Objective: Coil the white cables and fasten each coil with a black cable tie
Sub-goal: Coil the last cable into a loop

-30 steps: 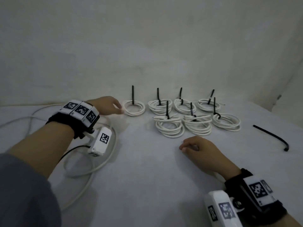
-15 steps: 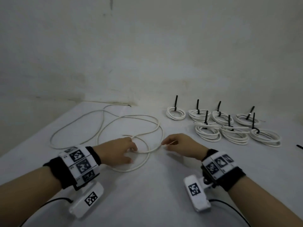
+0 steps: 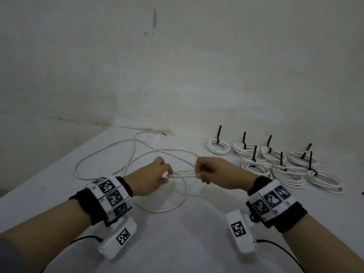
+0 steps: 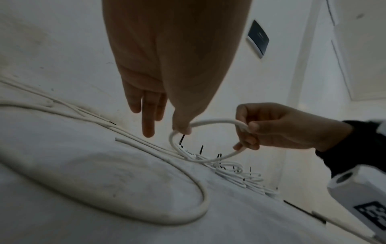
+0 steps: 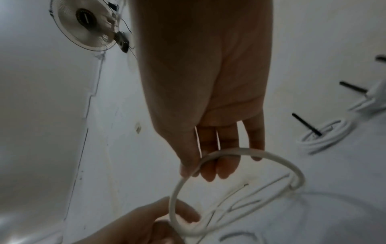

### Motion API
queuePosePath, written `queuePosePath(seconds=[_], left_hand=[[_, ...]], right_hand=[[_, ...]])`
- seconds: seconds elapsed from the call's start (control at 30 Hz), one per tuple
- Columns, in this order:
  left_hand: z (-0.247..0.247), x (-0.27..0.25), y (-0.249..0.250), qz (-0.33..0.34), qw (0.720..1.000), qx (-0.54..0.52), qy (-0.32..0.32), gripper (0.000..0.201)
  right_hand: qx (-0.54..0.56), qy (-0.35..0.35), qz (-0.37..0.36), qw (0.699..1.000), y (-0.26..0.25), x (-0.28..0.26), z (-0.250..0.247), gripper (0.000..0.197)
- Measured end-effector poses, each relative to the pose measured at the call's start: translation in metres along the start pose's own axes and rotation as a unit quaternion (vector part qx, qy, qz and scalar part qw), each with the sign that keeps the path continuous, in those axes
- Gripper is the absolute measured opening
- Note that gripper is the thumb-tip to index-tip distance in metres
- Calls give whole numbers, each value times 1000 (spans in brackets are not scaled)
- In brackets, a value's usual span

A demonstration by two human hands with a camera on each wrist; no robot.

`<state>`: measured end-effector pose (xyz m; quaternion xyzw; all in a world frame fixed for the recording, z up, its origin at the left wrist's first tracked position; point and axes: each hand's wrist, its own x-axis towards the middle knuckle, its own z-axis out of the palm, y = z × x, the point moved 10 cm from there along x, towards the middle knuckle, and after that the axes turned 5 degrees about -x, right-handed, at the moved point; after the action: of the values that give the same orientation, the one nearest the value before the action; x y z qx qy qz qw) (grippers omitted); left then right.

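My left hand [image 3: 151, 177] and right hand [image 3: 214, 172] are held near each other just above the white worktop [image 3: 187, 243], each pinching the long loose white round cable [image 3: 157, 208] so a small loop [image 4: 208, 140] hangs between them. The rest of that cable sprawls in wide curves on the worktop to my left. Seven coiled white cables, each bound with an upright black cable tie [image 3: 219, 133], lie grouped [image 3: 283, 170] to my right.
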<state>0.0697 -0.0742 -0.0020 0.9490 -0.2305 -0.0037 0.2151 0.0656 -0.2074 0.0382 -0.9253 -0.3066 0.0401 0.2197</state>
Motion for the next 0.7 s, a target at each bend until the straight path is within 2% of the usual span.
queuePosePath(seconds=[0.07, 0.17, 0.23, 0.3, 0.4, 0.47, 0.6, 0.7], left_hand=[[-3, -7, -1, -30, 998, -60, 2, 37], [14, -19, 13, -51, 992, -68, -94, 47], [33, -28, 19, -52, 984, -12, -173, 52], [46, -32, 20, -43, 976, 33, -210, 50], [49, -31, 23, -22, 977, 33, -211, 31], [49, -31, 23, -25, 975, 33, -219, 24], [45, -32, 23, -47, 973, 50, -219, 29], [30, -29, 37, -25, 985, -25, -170, 25]], right_hand=[[1, 30, 14, 999, 12, -9, -17, 17], [-19, 46, 55, 997, 36, -18, -32, 14], [-45, 0, 74, 996, 48, -21, -26, 15], [-84, -67, 87, 990, 55, -27, -15, 15], [-115, -158, 109, 975, 63, -38, 2, 18], [-126, -174, 123, 969, 65, -43, 5, 17], [-68, -83, 120, 987, 57, -34, -7, 12], [37, -50, 161, 985, 51, -31, -3, 23]])
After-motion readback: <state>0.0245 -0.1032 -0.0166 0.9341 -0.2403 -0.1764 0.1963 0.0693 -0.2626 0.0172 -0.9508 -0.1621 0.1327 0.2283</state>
